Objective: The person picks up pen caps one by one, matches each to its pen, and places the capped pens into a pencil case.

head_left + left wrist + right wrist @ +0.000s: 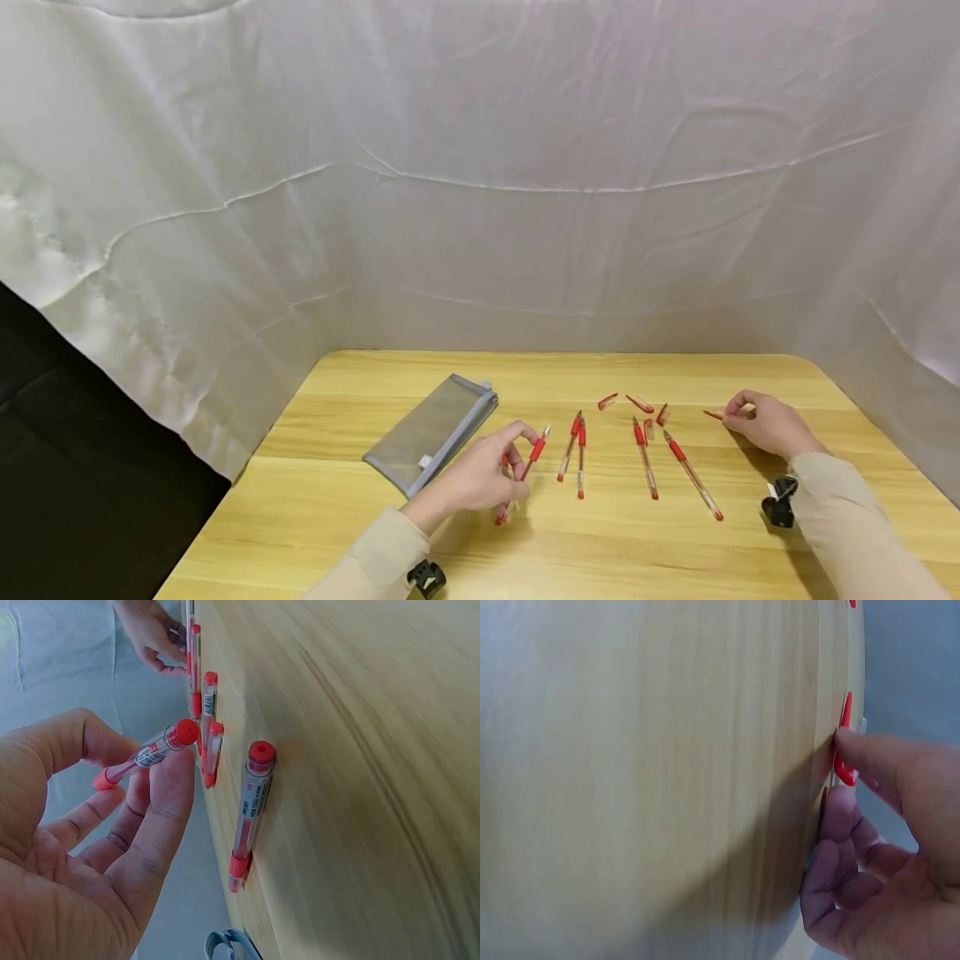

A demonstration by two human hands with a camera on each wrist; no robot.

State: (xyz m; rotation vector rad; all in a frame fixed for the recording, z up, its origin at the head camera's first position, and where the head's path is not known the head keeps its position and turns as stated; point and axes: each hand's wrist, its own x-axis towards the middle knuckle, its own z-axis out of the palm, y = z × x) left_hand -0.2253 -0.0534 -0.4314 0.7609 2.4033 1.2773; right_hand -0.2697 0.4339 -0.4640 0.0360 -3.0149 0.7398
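My left hand pinches a red gel pen between thumb and fingers, its bare tip pointing up and away. Under that hand, another red pen lies on the table, mostly covered in the head view. At the right, my right hand holds a red pen cap between thumb and fingertip, low at the tabletop. Between the hands lie uncapped pens in two pairs, among them a left pen and a right pen. Several loose red caps are scattered just beyond them.
A grey mesh zip pouch lies flat to the left, just beyond my left wrist. The wooden table ends at a pale cloth curtain behind and at the sides. Black cloth hangs at the far left.
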